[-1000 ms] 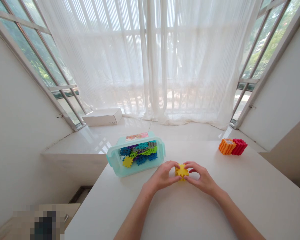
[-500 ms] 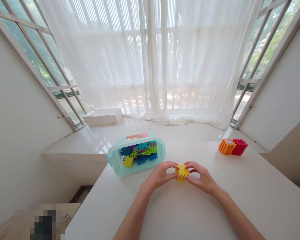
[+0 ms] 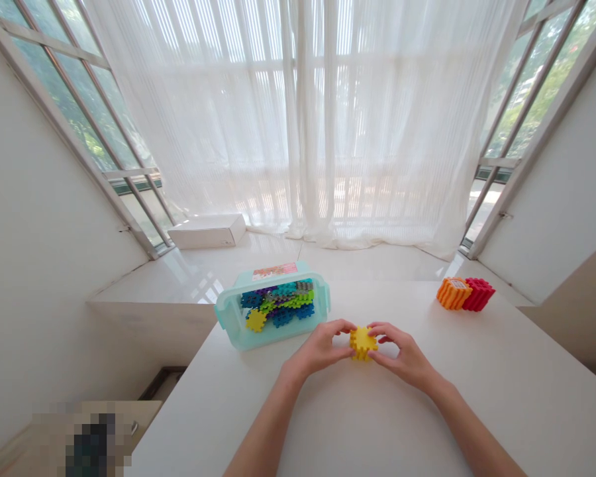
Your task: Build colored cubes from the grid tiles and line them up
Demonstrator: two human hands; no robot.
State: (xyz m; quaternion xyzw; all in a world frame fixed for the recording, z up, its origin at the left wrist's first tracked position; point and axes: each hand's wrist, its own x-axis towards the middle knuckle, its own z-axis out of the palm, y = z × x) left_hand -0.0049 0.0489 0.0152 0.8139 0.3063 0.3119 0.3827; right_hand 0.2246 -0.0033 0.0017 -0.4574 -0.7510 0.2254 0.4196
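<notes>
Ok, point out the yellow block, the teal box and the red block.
yellow block (image 3: 363,342), head view, front face
teal box (image 3: 227,317), head view, left end wall
red block (image 3: 478,294), head view, top

A yellow waffle-block assembly (image 3: 363,343) is held between the left hand (image 3: 320,348) and the right hand (image 3: 402,354), its sides being pressed by the fingers of both, over a white table (image 3: 417,424). Near the left hand, a clear teal plastic box (image 3: 232,326) is placed on the table, with multicoloured waffle blocks (image 3: 278,306) visible inside. Toward the table's far right corner, an orange ridged block (image 3: 453,293) is found touching a red ridged block (image 3: 478,294). Beyond the table, a white carton (image 3: 207,231) is observed on a glossy white window ledge (image 3: 357,264), before a sheer white curtain (image 3: 322,132).
</notes>
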